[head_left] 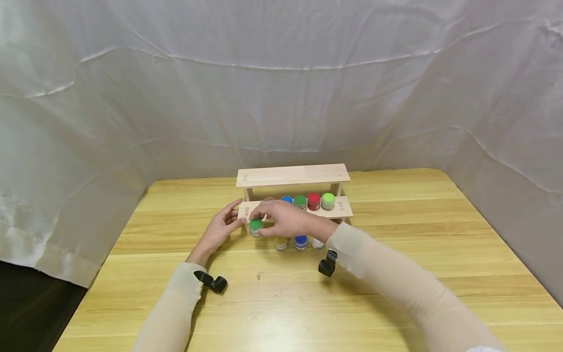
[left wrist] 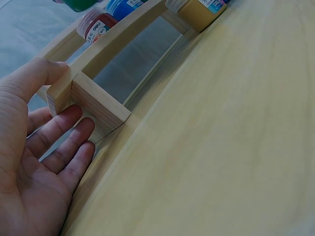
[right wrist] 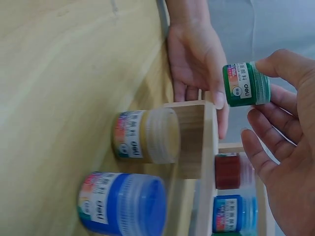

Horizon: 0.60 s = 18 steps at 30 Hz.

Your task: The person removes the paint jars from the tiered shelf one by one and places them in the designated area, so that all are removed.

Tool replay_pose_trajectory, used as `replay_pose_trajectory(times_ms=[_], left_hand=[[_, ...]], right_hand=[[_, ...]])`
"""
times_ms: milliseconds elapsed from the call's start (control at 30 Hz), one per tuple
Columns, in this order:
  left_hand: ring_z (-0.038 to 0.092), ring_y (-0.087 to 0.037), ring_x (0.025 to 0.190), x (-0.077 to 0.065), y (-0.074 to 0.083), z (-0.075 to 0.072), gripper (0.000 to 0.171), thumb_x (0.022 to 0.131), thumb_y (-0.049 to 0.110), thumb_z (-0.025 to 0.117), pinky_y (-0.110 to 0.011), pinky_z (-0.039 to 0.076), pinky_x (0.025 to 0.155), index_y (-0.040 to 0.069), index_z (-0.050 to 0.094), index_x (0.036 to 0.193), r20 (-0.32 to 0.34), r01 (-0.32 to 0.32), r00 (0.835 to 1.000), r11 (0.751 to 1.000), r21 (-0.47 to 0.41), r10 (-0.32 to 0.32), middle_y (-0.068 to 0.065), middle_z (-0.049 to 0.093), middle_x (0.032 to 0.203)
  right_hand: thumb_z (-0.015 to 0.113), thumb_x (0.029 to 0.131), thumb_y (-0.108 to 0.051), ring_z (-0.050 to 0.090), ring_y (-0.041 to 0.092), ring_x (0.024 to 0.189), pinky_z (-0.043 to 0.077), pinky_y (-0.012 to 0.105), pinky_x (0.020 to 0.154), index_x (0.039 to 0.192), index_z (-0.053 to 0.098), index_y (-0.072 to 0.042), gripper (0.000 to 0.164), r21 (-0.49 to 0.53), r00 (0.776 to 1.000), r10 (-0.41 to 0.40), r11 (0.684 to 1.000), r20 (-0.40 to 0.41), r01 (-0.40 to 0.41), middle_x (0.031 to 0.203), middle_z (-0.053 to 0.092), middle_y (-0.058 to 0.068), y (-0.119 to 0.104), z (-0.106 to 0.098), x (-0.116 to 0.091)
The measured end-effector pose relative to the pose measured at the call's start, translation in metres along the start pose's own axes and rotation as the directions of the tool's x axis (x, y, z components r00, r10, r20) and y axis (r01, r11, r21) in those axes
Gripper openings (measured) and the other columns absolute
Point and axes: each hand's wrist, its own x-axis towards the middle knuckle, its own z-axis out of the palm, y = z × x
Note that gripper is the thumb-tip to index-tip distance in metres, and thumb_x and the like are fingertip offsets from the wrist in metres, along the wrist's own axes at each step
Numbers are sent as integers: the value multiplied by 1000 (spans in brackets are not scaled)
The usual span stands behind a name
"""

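Right wrist cam has your right hand (head_left: 288, 218) pinching the green paint jar (right wrist: 239, 84) between thumb and fingers, up off the wooden rack (head_left: 292, 176) near its left end. Your left hand (head_left: 217, 233) grips that end, thumb on top, fingers curled below. Yellow jar (right wrist: 135, 135) and dark blue jar (right wrist: 118, 202) stand on the table (head_left: 308, 305).

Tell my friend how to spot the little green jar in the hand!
Find the wooden rack on the table. By its left end, the right hand pinches a green jar. The other jars stand by themselves; only this one is held.
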Motion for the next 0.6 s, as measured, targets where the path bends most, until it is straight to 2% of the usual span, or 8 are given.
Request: replay_pose_trajectory(times_ms=[200,367,600], left_hand=[[59,-32,109,0,-1,0,66,95,12,65,-21,47,86,-1,32,151,3,-9,1000,1000,18,9,-26,58,125],[58,-32,110,-1,1,0,66,95,14,66,-21,47,86,1,32,151,4,2,1000,1000,24,-2,-25,58,125],[58,-34,110,-1,0,0,66,95,12,65,-21,47,85,-1,32,151,3,-3,1000,1000,16,3,-26,59,124]], right_hand=[[71,92,-24,59,7,104,47,25,92,122,66,-12,33,-26,1000,-3,1000,17,4,115,65,-4,3,9,-2],[71,92,-28,57,7,100,46,22,87,122,67,-12,34,-87,999,-7,996,39,10,113,65,-5,5,14,-5],[71,92,-28,59,9,96,46,21,82,122,67,-14,34,-71,998,9,997,68,-4,110,64,-8,8,20,-7]])
